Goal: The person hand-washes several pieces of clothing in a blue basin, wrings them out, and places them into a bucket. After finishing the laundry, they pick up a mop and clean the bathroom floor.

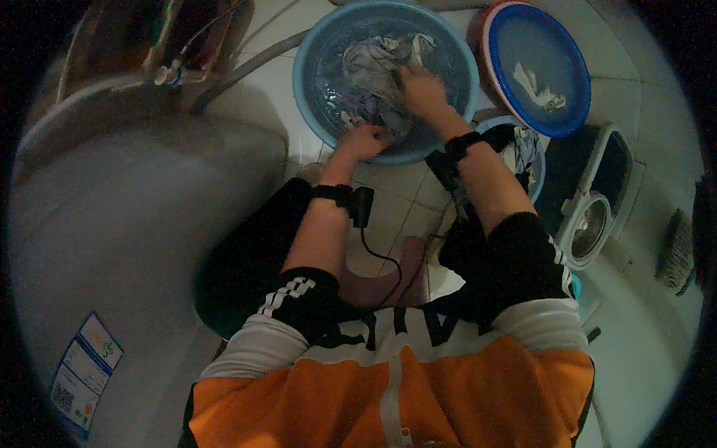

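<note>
A large light-blue plastic basin (302, 84) sits on the tiled floor before me, holding water and a wet greyish garment (369, 64). My right hand (424, 94) is inside the basin, fingers curled on the garment's right side. At the basin's near edge, my left hand (361, 144) touches the lower part of the bunched cloth. Its fingertips are partly hidden, so its grip is unclear. Black straps with small devices are around both wrists, and a cable hangs from the left one.
At upper right is a blue-rimmed basin (585, 84) with a pale cloth (535, 87) in it. Below it, a smaller basin (540, 173) holds dark and light clothes, beside what looks like a mop bucket (594, 224). A large pale appliance (140, 224) stands left, near a grey hose (252, 67).
</note>
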`<action>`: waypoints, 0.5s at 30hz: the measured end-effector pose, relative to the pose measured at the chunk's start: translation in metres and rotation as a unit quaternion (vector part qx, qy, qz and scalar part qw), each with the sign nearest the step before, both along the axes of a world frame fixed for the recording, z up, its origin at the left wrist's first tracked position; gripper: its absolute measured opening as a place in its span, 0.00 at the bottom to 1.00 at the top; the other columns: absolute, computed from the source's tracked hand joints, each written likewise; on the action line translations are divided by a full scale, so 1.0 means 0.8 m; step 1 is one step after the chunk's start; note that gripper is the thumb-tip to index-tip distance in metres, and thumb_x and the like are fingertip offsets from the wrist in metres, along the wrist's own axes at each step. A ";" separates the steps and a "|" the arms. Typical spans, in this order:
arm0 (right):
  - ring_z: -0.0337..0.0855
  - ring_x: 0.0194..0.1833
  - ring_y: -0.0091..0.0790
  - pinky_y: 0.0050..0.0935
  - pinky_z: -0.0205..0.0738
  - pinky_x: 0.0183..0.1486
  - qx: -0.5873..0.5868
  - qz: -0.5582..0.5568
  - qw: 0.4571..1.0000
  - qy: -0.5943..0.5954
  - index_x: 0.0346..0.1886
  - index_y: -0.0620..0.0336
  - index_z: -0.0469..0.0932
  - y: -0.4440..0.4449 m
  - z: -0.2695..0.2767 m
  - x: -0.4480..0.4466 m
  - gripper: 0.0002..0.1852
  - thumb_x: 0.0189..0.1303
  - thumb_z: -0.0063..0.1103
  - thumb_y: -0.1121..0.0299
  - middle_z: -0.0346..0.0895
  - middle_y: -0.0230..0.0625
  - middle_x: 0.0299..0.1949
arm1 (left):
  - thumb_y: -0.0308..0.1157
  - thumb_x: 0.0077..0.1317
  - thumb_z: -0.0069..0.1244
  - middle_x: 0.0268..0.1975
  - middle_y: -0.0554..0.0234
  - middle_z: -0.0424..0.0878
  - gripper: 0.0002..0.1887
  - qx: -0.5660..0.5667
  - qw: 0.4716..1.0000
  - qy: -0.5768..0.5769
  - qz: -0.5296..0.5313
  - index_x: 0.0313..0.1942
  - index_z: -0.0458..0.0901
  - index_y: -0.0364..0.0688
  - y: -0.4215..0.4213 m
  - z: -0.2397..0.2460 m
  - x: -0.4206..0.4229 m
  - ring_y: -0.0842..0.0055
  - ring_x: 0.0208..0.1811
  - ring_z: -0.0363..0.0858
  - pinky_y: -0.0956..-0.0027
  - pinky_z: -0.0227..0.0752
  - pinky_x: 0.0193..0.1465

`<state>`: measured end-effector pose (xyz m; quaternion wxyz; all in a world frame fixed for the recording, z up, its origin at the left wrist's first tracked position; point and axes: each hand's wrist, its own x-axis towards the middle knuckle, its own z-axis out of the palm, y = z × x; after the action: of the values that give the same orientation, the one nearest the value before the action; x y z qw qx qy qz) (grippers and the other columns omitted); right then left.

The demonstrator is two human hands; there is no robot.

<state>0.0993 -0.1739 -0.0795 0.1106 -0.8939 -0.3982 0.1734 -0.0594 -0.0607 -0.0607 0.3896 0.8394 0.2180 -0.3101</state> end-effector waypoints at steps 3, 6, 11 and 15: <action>0.73 0.59 0.50 0.52 0.70 0.59 0.079 0.021 0.994 -0.072 0.57 0.53 0.75 0.026 -0.008 -0.034 0.29 0.52 0.69 0.55 0.69 0.47 0.61 | 0.46 0.56 0.56 0.50 0.52 0.84 0.23 -0.010 1.000 0.009 0.007 0.52 0.83 0.51 -0.004 -0.001 -0.002 0.55 0.52 0.81 0.58 0.72 0.56; 0.74 0.57 0.45 0.47 0.73 0.55 -0.001 -0.007 1.000 -0.009 0.53 0.56 0.77 0.033 -0.015 -0.041 0.29 0.50 0.72 0.54 0.73 0.42 0.57 | 0.45 0.57 0.56 0.51 0.51 0.83 0.23 -0.078 0.994 0.004 0.074 0.52 0.83 0.48 0.003 0.001 -0.002 0.55 0.52 0.80 0.58 0.72 0.55; 0.78 0.45 0.29 0.32 0.71 0.43 0.056 -0.179 0.861 0.473 0.44 0.57 0.78 0.013 -0.001 0.031 0.14 0.55 0.66 0.65 0.78 0.31 0.39 | 0.45 0.56 0.58 0.56 0.47 0.79 0.32 -0.052 0.972 -0.052 0.223 0.60 0.75 0.42 0.007 -0.020 0.006 0.52 0.54 0.79 0.58 0.72 0.57; 0.76 0.36 0.26 0.26 0.67 0.37 0.287 -0.222 0.771 0.523 0.38 0.51 0.78 -0.017 0.074 0.051 0.07 0.56 0.63 0.68 0.77 0.25 0.35 | 0.44 0.55 0.62 0.62 0.43 0.72 0.45 0.012 0.957 -0.065 0.281 0.70 0.57 0.45 -0.009 -0.035 0.010 0.50 0.65 0.68 0.52 0.65 0.65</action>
<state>0.1401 -0.1877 -0.0203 0.5889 -0.6553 -0.1010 0.4621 -0.0511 -0.0682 -0.0888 0.4644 0.7670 0.4230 -0.1307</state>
